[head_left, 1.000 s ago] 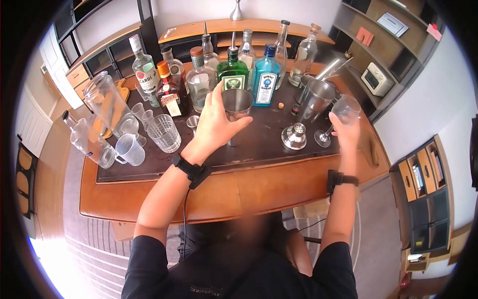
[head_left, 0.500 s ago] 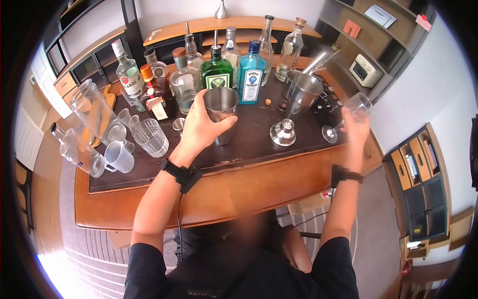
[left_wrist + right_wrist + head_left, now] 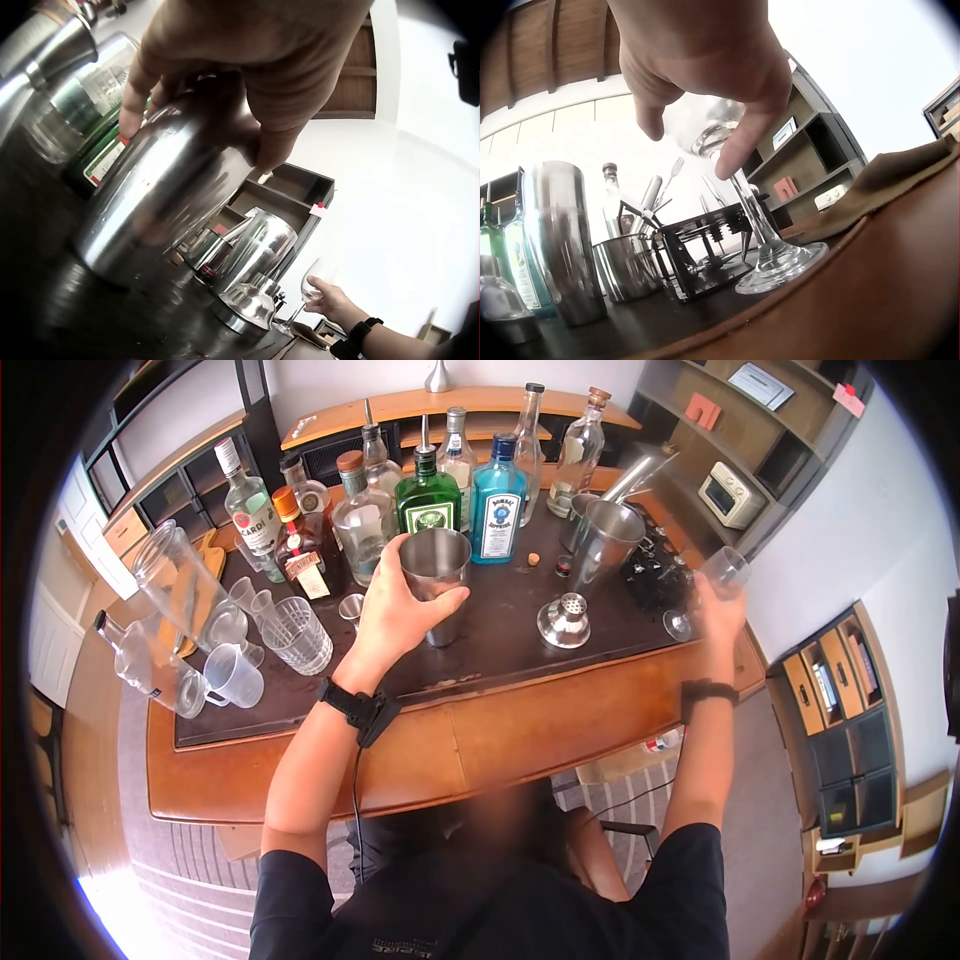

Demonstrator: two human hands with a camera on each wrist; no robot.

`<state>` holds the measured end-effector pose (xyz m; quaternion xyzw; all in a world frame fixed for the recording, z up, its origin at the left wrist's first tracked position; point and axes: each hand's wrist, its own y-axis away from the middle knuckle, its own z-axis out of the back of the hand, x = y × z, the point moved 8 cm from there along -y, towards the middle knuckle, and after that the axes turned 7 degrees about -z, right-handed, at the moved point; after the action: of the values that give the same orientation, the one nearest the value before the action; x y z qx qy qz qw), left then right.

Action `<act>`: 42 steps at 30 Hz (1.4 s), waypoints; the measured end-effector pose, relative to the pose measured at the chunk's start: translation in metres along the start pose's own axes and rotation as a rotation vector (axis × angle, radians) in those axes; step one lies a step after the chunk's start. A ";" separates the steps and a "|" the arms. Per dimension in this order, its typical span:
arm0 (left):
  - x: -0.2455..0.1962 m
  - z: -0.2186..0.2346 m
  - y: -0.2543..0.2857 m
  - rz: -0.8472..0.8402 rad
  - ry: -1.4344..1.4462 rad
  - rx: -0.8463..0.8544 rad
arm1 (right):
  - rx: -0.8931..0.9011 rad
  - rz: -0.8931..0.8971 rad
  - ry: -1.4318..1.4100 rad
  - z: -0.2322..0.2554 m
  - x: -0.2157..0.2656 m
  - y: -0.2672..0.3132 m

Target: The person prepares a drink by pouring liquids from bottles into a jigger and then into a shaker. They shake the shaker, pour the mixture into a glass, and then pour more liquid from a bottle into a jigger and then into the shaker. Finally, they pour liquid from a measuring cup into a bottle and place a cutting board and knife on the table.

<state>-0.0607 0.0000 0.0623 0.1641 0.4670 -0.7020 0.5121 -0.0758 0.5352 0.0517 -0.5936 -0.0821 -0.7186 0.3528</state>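
Note:
My left hand (image 3: 405,615) grips a metal shaker tin (image 3: 161,195) from the side, thumb and fingers wrapped round its upper part. The tin stands upright on the dark table top, its mouth facing up. At the right side of the table, my right hand (image 3: 722,610) holds a stemmed wine glass (image 3: 730,565) by the lower bowl and top of the stem. The glass's foot (image 3: 780,270) is at the table surface close to the edge in the right wrist view. Between the hands are a perforated shaker top (image 3: 565,622) and a taller metal tin (image 3: 608,545).
A black rack of bar tools (image 3: 655,570) stands just left of the glass. Behind the left hand are a green bottle (image 3: 430,500), a blue bottle (image 3: 498,510) and several others. On the left are a cut-glass tumbler (image 3: 300,638), a plastic measuring jug (image 3: 235,678) and a jigger (image 3: 352,608).
My right hand has carried the wine glass rightward, away from the shaker top, uncovering the black tool rack. The left hand keeps its grip on the tin. The head view has shifted somewhat.

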 end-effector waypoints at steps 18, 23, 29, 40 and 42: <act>0.008 -0.004 -0.003 -0.005 0.099 -0.039 | 0.070 0.138 0.005 -0.003 -0.036 -0.038; 0.002 0.001 -0.003 -0.113 -0.025 -0.143 | 0.180 0.149 -0.091 -0.003 -0.018 -0.029; 0.012 -0.001 -0.003 -0.005 0.048 -0.108 | -0.370 0.277 0.157 0.039 0.030 0.021; 0.002 0.003 0.003 0.006 0.063 -0.071 | 0.673 0.372 -0.414 -0.108 0.151 0.203; 0.003 0.001 0.004 0.004 0.063 -0.051 | 0.773 0.325 -0.398 -0.134 0.160 0.227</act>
<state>-0.0583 -0.0025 0.0591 0.1740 0.5004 -0.6832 0.5025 -0.0523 0.2303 0.0911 -0.5502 -0.3159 -0.4429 0.6335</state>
